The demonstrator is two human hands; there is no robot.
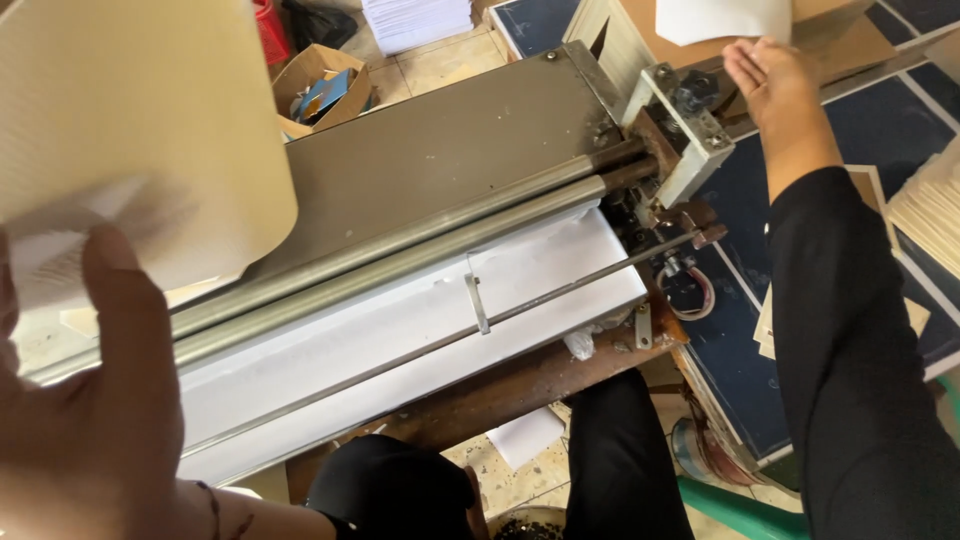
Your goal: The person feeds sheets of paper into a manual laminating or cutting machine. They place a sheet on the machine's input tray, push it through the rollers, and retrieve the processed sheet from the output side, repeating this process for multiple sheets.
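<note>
A large cream sheet of ribbed card [150,130], with rounded corners, is lifted up at the left of the view, above the left end of a long roller machine. The left hand [80,400] has it: the thumb lies across the sheet's near face at its lower edge, and the other fingers are hidden behind the card, so the hand is closed on the sheet in a pinch. The sheet hangs clear of the machine, touching neither the rollers nor the tray.

The right hand [770,75], in a black sleeve, reaches out past the far right end of the machine. Its fingers are spread and loose, holding nothing, and they are just beside a white sheet [725,18] that lies on a brown cardboard surface [850,40] there. Whether the fingertips touch that sheet I cannot tell.

Judging from this, the step in hand is carrying one sheet away from or towards the rollers while the free hand goes for the sheet on the right; handling it would call for a flat, light pinch at an edge so the card does not crease.

Below the lifted card run the paired grey steel rollers [420,235], with a flat grey metal bed [440,140] behind them and a white feed tray [400,340] with a thin guide rod in front. A dark blue board [880,130] lies at the right, and the person's black-clad knees sit under the machine.
</note>
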